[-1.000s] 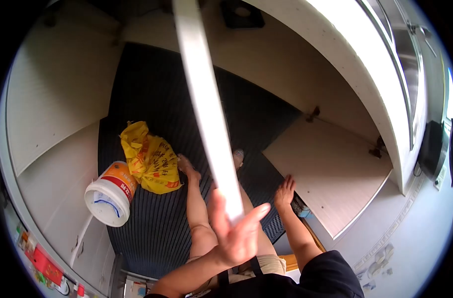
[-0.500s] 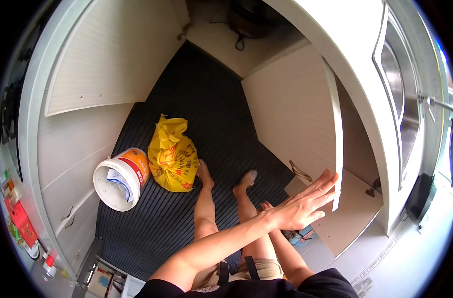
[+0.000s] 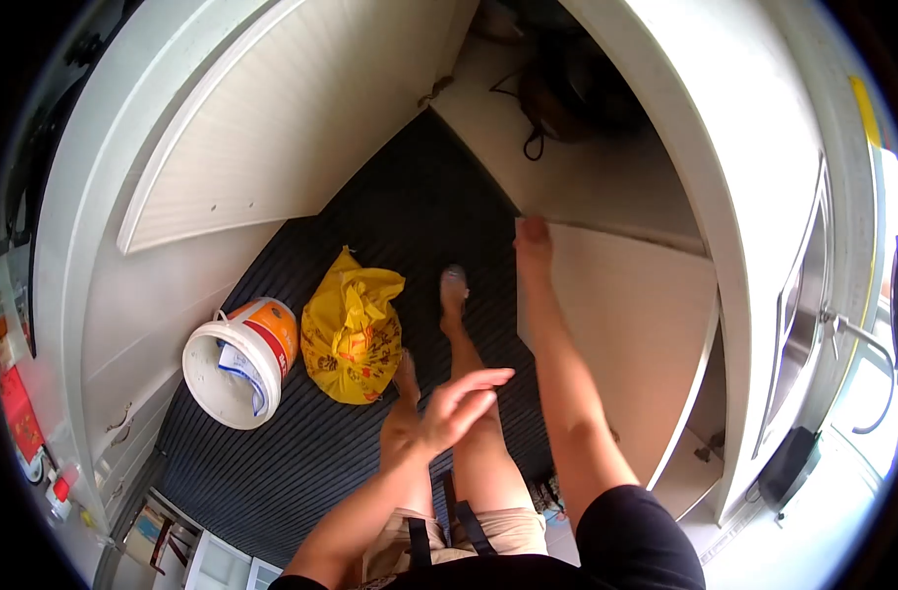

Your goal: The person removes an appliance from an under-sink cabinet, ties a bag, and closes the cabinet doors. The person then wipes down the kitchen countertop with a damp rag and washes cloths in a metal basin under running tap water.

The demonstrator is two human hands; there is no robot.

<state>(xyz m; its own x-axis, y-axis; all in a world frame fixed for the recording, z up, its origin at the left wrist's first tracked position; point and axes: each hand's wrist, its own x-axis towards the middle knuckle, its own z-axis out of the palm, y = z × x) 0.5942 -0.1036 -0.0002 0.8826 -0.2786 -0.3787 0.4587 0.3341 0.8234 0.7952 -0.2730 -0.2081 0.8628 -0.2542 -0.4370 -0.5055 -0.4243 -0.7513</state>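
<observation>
My right hand (image 3: 534,240) is stretched forward at the near-left corner of the pale right cabinet door (image 3: 621,329); its fingers are blurred and mostly hidden. Over my knee, my left hand (image 3: 459,408) hangs with its fingers partly bent and apart, holding nothing. To its left, a tied yellow plastic bag (image 3: 351,339) stands on the dark ribbed mat (image 3: 282,472). Beside the bag lies a tipped white bucket (image 3: 201,379) with an orange and red label and a white and blue packet (image 3: 240,368) inside.
Another pale cabinet door (image 3: 301,128) stands open at the upper left. A dark pan-like object with a cord loop (image 3: 535,147) is inside the cabinet at the top. My feet are on the mat, and a white counter edge (image 3: 705,128) curves along the right.
The right cabinet door has swung to a different angle. My left hand has left its edge and moved left, while my right hand has reached forward to the door. The view has shifted.
</observation>
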